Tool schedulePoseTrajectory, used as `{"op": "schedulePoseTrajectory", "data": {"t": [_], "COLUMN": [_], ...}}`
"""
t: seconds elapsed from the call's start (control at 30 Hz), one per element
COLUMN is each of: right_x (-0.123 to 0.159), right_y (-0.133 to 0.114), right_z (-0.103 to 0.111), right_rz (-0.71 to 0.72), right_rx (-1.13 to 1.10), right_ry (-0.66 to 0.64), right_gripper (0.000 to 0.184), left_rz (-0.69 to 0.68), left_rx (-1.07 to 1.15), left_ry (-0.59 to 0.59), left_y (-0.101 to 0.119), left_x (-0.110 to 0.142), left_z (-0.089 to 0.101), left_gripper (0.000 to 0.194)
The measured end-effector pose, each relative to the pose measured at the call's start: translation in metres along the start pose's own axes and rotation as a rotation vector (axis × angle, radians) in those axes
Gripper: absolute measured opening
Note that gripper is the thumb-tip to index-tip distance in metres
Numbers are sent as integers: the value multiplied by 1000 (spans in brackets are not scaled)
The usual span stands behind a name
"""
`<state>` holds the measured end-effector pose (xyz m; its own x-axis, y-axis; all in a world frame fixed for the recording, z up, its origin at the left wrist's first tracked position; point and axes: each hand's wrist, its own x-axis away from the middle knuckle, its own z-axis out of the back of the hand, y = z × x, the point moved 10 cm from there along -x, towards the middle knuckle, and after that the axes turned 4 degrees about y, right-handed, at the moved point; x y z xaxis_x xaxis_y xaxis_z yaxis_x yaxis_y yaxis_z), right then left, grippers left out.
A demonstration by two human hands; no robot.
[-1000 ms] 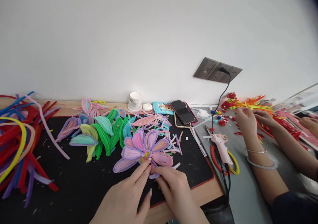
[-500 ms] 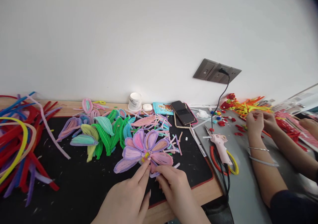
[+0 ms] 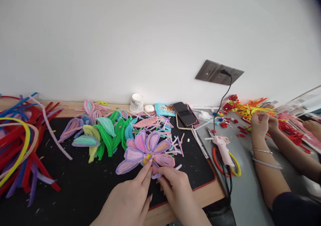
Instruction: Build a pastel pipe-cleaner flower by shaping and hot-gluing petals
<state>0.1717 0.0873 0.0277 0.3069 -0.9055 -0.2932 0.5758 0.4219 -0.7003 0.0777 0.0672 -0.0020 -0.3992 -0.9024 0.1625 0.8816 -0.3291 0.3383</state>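
A pink and purple pipe-cleaner flower (image 3: 145, 150) lies on the black mat (image 3: 82, 182). My left hand (image 3: 127, 199) pinches the flower's underside near its yellow centre, fingers pressed together. My right hand (image 3: 175, 191) grips the lowest petal beside it, fingers curled. Both hands meet at the flower's near edge.
Green, blue and pink petal shapes (image 3: 105, 132) lie behind the flower, loose pipe cleaners (image 3: 17, 145) at the left. Two phones (image 3: 185, 114), a paper cup (image 3: 136, 102) and a pink glue gun (image 3: 223, 147) lie further back and right. Another person's hands (image 3: 262, 124) work at the right.
My hands and the flower have barely shifted. The other person's hands drew back to the right and closed together near the orange pipe cleaners.
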Motion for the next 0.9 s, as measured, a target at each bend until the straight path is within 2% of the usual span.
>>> {"op": "schedulePoseTrajectory", "data": {"t": [0.2, 0.5, 0.67, 0.9], "right_x": [2, 4, 6, 10], "right_y": [3, 7, 10, 16], "right_z": [-2, -10, -13, -15], "right_rz": [-29, -104, -123, -200], "right_rx": [-7, 3, -10, -27], "right_ry": [-1, -38, -56, -70], "right_gripper": [28, 22, 23, 22], "left_rz": [-28, -18, -38, 25], "left_rx": [43, -96, -66, 7], "left_ry": [17, -2, -1, -1], "left_y": [-1, 3, 4, -2], "left_x": [-1, -1, -1, 18], "left_z": [1, 0, 0, 19], "left_gripper": [58, 59, 59, 57]}}
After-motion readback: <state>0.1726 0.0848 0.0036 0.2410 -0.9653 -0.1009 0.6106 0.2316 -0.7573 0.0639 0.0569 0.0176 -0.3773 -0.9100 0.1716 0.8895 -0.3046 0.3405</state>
